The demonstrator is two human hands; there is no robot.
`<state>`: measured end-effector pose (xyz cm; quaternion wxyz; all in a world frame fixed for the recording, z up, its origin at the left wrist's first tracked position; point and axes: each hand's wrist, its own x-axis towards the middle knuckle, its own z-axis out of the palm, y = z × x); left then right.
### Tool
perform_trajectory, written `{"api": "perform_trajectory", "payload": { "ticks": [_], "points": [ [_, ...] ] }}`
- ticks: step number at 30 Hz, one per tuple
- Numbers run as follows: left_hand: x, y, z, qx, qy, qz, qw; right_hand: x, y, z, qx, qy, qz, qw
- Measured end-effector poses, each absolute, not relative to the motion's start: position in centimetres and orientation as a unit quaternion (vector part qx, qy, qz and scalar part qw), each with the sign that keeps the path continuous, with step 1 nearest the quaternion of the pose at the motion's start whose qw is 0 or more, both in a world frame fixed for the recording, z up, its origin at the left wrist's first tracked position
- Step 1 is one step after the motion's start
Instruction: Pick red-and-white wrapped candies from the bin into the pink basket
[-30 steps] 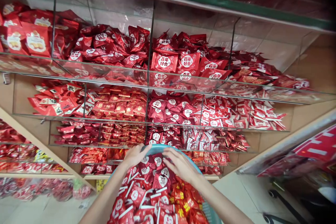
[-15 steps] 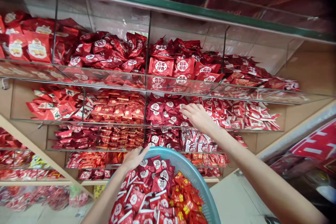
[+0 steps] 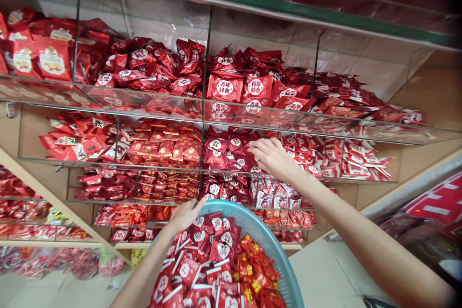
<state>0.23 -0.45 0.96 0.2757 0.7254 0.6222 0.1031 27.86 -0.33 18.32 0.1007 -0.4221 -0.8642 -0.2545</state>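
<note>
basket (image 3: 269, 240) btm cut off by frame edge; left hand (image 3: 185, 215) fingertips hidden behind rim.

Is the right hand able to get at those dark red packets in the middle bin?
Probably yes: the right hand already rests on the dark red packets, and the bin's top is open.

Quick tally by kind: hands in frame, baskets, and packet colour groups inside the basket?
Hands: 2, left hand on the basket rim, right hand on the dark red packets in the shelf bin.
Basket: 1.
Packet groups in basket: 2, dark red, bright red-gold.
Total: 5.
</note>
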Motion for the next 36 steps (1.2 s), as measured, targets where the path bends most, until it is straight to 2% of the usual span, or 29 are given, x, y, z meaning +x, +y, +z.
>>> {"api": "perform_trajectory", "payload": {
  "ticks": [4,8,14,19,24,29,32,36],
  "points": [
    [0.3,-0.5,0.9,0.727,0.617,0.102,0.284,26.0,-4.0,18.0,-0.426,-0.868,-0.154,0.203],
    [0.3,-0.5,0.8,0.726,0.619,0.099,0.282,24.1,-6.4,13.2,-0.459,-0.856,-0.005,0.239],
    [0.4,-0.6,1.2,0.725,0.623,0.097,0.278,23.3,-6.5,3.2,-0.56,-0.797,0.121,0.192],
    [0.4,-0.5,1.2,0.722,0.626,0.096,0.28,23.1,-6.9,0.2,-0.586,-0.785,0.136,0.147],
    [0.2,-0.4,0.8,0.726,0.619,0.102,0.282,22.8,-7.1,-1.0,-0.61,-0.774,0.108,0.13],
    [0.1,-0.3,0.4,0.732,0.614,0.106,0.275,22.5,-7.0,-0.9,-0.614,-0.769,0.092,0.15],
    [0.0,-0.3,0.3,0.736,0.61,0.11,0.273,22.4,-6.9,2.1,-0.59,-0.776,0.072,0.21],
    [0.0,-0.4,0.5,0.736,0.609,0.113,0.274,22.5,-5.6,8.8,-0.536,-0.78,0.027,0.322]
  ]
}}
